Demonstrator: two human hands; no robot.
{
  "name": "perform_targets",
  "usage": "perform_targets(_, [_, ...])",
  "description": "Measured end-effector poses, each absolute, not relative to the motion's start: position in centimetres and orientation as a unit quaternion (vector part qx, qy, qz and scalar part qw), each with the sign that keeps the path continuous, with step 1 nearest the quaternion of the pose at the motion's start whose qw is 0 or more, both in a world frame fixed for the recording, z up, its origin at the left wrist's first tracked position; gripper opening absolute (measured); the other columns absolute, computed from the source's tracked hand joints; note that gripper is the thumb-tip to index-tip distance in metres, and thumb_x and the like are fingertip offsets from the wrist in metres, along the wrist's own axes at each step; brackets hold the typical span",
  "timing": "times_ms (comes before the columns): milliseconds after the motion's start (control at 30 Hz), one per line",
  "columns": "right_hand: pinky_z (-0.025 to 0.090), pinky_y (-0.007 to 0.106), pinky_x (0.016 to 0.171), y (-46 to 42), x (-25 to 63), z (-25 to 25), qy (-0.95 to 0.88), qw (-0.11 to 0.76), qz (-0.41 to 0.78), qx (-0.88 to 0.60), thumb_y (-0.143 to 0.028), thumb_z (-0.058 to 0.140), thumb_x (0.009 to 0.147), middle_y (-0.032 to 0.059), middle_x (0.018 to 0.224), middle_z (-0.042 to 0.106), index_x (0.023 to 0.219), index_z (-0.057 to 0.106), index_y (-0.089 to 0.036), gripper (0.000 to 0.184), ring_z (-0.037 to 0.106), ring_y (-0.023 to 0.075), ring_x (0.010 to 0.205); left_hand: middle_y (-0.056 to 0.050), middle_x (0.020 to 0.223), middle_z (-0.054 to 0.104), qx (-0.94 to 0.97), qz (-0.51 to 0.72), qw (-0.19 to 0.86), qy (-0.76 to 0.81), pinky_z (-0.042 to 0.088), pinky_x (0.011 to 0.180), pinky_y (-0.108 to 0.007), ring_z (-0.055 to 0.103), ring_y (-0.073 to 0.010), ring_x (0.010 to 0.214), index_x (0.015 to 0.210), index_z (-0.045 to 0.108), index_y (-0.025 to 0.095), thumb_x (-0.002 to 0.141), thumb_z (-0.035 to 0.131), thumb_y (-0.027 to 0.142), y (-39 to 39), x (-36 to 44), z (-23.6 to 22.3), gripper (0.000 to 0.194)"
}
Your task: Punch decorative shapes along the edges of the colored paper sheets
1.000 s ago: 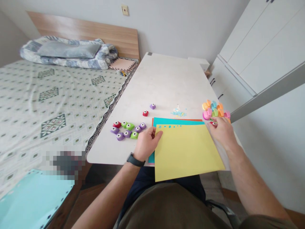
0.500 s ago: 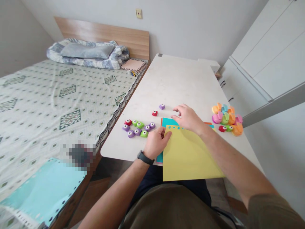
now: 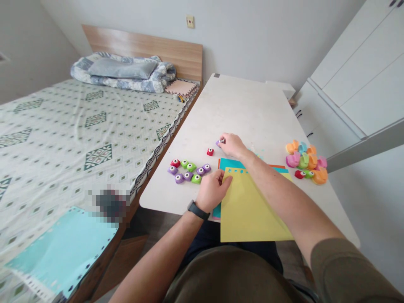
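Note:
My left hand (image 3: 212,191) pinches the upper left edge of a yellow sheet of paper (image 3: 249,210) between thumb and fingers. Small punched shapes run along the sheet's top edge, partly covered by my right forearm. Under it lie blue (image 3: 232,163) and orange-red sheets. Farther up the table, my right hand (image 3: 234,145) has its fingers closed around a small purple craft punch (image 3: 218,143), mostly hidden by them. A red craft punch (image 3: 210,152) stands just left of that hand. Several purple, green and red punches (image 3: 188,176) are grouped left of the paper.
Larger colourful punches (image 3: 303,160) cluster at the right of the white table (image 3: 249,109), with a small red and a green one in front. Tiny paper bits (image 3: 259,154) lie behind my right wrist. On the bed (image 3: 126,113) at left rests a light blue punched sheet (image 3: 63,248).
My right hand has moved left and away from me, from above the paper to the purple craft punch, and closed on it. My left hand stays on the yellow sheet. The view has shifted slightly.

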State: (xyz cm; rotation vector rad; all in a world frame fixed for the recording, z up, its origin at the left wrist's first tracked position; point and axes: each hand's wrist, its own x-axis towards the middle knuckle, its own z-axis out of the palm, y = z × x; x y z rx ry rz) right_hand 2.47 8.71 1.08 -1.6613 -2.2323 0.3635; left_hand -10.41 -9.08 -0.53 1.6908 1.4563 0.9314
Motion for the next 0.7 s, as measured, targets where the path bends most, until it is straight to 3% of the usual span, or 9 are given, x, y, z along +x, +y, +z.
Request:
perform_targets(233, [0.048, 0.033, 0.081, 7.0, 4.3, 1.9, -0.733, 0.277, 0.206, -0.587, -0.031, 0.068, 0.09, 0.0045, 0.096, 0.074, 0.096, 0.063, -0.023, 0.011, 0.066, 0.0198, 0.086, 0.001, 0.064, 0.058, 0.647, 0.365, 0.363, 0.562, 0.03, 0.053, -0.026, 0.048, -0.0133, 0.057, 0.082, 0.063, 0.02, 0.094, 0.058, 0.048, -9.1, -10.4, -0.5, 0.031])
perform_targets(467, [0.048, 0.028, 0.06, 2.8, 10.0, 4.0, -0.616, 0.401, 0.461, -0.497, -0.041, 0.075, 0.084, 0.0072, 0.09, 0.076, 0.1, 0.053, -0.021, 0.033, 0.073, 0.0221, 0.088, 0.002, 0.064, 0.055, 0.644, 0.374, 0.364, 0.56, 0.03, 0.054, -0.027, 0.046, -0.0125, 0.057, 0.082, 0.062, 0.02, 0.095, 0.058, 0.048, -9.1, -10.4, -0.5, 0.031])
perform_targets(700, [0.056, 0.033, 0.076, -1.8, 16.6, 5.1, -0.596, 0.405, 0.514, -0.466, -0.037, 0.079, 0.081, 0.0086, 0.118, 0.072, 0.124, 0.063, -0.022, 0.048, 0.07, 0.0208, 0.098, 0.003, 0.064, 0.053, 0.637, 0.373, 0.367, 0.566, 0.03, 0.054, -0.026, 0.045, -0.012, 0.058, 0.081, 0.062, 0.019, 0.095, 0.059, 0.051, -9.0, -10.2, -0.7, 0.034])
